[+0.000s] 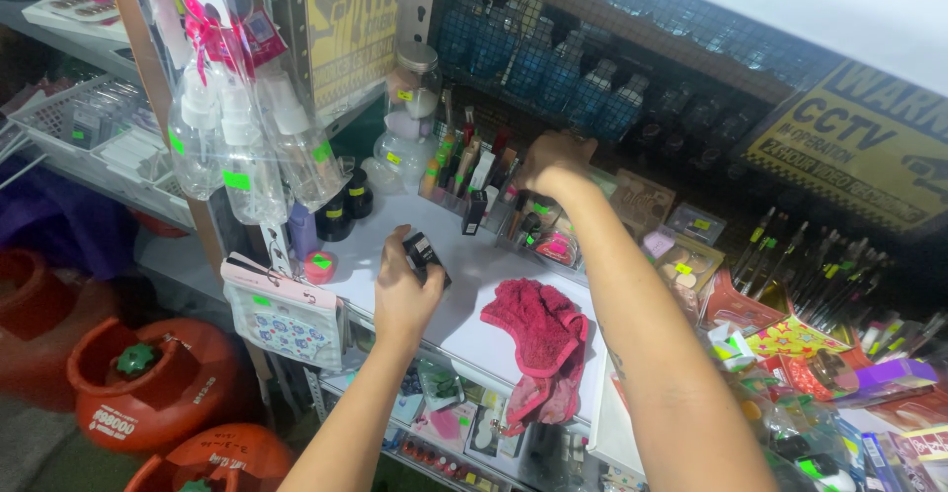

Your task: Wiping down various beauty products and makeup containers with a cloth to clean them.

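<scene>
Left hand [405,289] clamped on small black rectangular case [425,253] beside crumpled pink cloth [538,339]; right hand [553,161], grip unclear, among upright cosmetic tubes [474,171] beyond cloth.

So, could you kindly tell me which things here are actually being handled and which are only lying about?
In hand:
- left hand holding small black item
- right hand reaching into the cosmetics rack

Lying about:
- red cloth
- hanging spray bottles
- orange gas cylinders
- glass jar

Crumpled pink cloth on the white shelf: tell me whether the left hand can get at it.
Probably yes. The crumpled pink cloth lies uncovered just beside the left hand, though that hand already grips a small black container.
</scene>
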